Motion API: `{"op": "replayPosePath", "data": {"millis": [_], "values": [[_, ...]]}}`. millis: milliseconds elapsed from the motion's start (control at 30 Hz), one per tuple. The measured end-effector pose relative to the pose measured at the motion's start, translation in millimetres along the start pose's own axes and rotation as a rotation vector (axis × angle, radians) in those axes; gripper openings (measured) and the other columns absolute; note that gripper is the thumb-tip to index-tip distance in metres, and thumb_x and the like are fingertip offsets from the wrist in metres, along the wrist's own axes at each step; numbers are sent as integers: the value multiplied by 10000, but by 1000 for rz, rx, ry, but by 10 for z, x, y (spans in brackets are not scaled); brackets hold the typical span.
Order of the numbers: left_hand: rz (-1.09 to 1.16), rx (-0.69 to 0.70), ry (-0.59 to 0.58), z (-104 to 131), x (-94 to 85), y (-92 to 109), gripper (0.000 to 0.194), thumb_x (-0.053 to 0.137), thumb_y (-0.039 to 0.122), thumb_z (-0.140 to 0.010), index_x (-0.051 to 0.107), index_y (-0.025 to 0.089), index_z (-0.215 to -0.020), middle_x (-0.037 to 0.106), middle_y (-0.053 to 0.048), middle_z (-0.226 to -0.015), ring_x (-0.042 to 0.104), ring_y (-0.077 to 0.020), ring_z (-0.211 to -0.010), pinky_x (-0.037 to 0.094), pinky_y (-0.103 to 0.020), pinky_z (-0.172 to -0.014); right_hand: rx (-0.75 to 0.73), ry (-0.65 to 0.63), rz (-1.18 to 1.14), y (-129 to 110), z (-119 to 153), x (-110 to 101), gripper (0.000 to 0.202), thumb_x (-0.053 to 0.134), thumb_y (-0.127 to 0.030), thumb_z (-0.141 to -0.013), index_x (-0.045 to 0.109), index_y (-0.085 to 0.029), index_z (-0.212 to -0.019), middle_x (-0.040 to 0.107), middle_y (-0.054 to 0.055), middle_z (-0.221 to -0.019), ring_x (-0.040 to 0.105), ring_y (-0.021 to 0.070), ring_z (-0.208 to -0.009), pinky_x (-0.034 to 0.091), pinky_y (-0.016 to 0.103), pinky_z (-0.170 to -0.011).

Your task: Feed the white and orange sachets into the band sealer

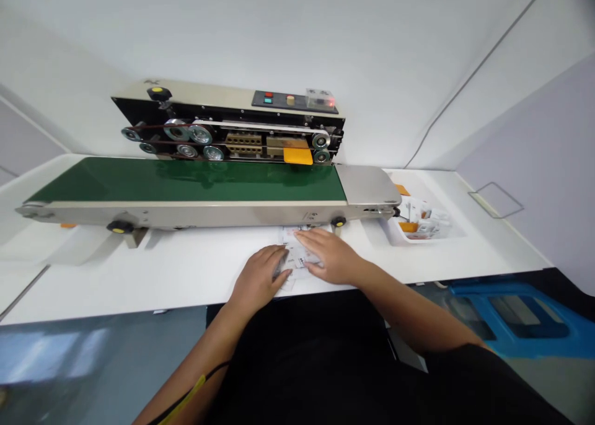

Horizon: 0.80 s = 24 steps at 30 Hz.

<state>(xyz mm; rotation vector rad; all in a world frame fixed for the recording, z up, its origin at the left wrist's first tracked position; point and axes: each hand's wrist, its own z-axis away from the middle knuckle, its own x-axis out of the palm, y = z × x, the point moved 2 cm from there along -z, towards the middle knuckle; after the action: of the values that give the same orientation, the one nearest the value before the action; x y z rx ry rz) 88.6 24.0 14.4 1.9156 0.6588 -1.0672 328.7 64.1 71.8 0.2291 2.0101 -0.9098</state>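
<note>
Printed white papers or packets (pixel 297 258) lie on the white table just in front of the sealing machine. My left hand (pixel 261 277) rests at their left edge, its fingers together and the thumb apart, touching them. My right hand (pixel 331 256) lies over their right side with fingers stretched toward the left and the thumb below. Part of the papers is hidden under both hands, so whether they are one piece or several cannot be made out.
The machine's green conveyor belt (pixel 195 180) spans the table behind my hands, with rollers and a control panel (pixel 295 101) above. At the right stands a clear bin (pixel 413 240) of white packets. A blue stool (pixel 525 316) is at the lower right.
</note>
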Motion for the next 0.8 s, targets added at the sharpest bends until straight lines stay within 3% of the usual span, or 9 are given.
{"op": "replayPosePath", "data": {"millis": [67,100,233,367,533,633,800], "values": [[-7,-5,2,-2,3,-2,451,586,429,-1020,603,223,-1421,654,-126,-1445,614,-329,-1330,494,-551,-1156,80,-19,-25,91,155,273,742,758,-275,-815,570,-355,-1528,571,40,-1566,549,401,-1422,472,609,-1174],[-11,-11,2,-2,5,-4,451,590,429,-1018,605,217,-1417,653,-126,-1447,613,-328,-1330,497,-547,-1155,119,-9,-38,151,205,352,698,735,-240,-821,605,-371,-1494,593,26,-1543,569,393,-1408,483,605,-1168],[-14,-36,-5,-8,2,-10,463,601,423,-1009,602,207,-1419,655,-123,-1444,603,-327,-1339,501,-537,-1156,220,90,-103,301,283,336,435,604,-176,-907,771,-386,-1248,771,15,-1276,722,327,-1186,577,571,-1034],[-14,-50,-4,-11,-14,-3,463,585,434,-1010,608,222,-1421,656,-125,-1442,605,-339,-1336,510,-555,-1140,380,271,-375,226,246,11,162,711,-334,-912,806,-313,-1041,816,30,-1035,762,238,-895,645,434,-807],[-17,-59,-4,-7,-18,-1,461,566,431,-1019,605,222,-1428,641,-126,-1463,598,-337,-1347,504,-555,-1148,539,505,-823,114,28,-569,336,837,-499,-801,727,-221,-955,763,19,-796,649,138,-562,528,259,-458],[-24,-61,-12,-5,-7,-9,466,567,440,-1019,602,227,-1433,638,-114,-1473,593,-333,-1355,500,-551,-1156,551,608,-847,195,-205,-977,373,869,-488,-774,697,-216,-962,685,-25,-650,501,84,-421,378,212,-358],[-35,-57,-11,-5,-2,-9,467,567,440,-1020,612,199,-1416,652,-130,-1447,596,-336,-1348,500,-544,-1156,658,634,-872,550,-669,-1421,136,766,-290,-881,684,-186,-913,614,-18,-569,507,89,-442,336,192,-384]]}}
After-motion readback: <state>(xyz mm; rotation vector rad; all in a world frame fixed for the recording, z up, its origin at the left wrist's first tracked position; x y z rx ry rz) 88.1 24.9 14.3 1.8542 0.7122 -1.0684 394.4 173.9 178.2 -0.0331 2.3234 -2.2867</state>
